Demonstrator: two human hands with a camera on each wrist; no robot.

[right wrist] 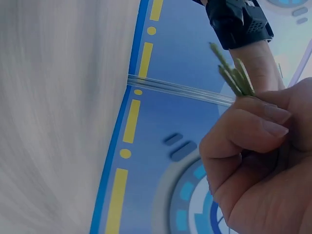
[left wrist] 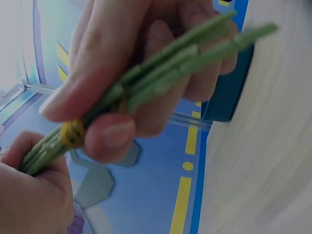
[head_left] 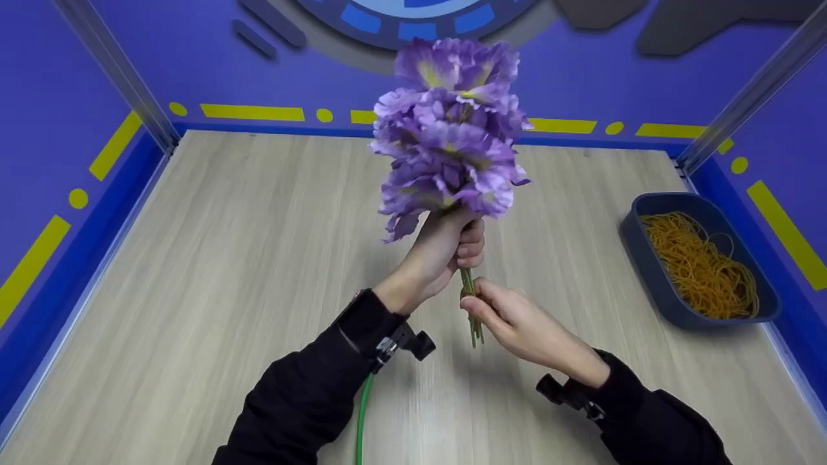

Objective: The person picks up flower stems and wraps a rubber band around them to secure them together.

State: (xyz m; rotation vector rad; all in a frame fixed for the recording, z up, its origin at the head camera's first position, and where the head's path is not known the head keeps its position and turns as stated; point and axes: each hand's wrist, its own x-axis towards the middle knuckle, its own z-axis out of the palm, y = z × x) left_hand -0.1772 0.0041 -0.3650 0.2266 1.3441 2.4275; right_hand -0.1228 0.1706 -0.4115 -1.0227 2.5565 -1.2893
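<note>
A bunch of purple flowers (head_left: 452, 135) is held upright above the table. Just under the blossoms, my left hand (head_left: 446, 248) grips the green stems (head_left: 477, 332), its fingers curled round them. Lower down, my right hand (head_left: 526, 323) pinches the same stems between thumb and fingers. In the left wrist view, a yellow rubber band (left wrist: 72, 133) is wrapped in several turns around the stems, between the two hands and right beside the right hand's fingertips. Cut stem ends stick out past the right hand, also in the right wrist view. Its palm side hides part of the stems.
A dark grey bin (head_left: 659, 294) full of loose yellow-brown rubber bands (head_left: 701, 268) stands at the right edge of the wooden table (head_left: 258, 258). Blue-purple panels (head_left: 258, 77) wall in the back and sides. A green cable (head_left: 363, 413) runs below the left sleeve.
</note>
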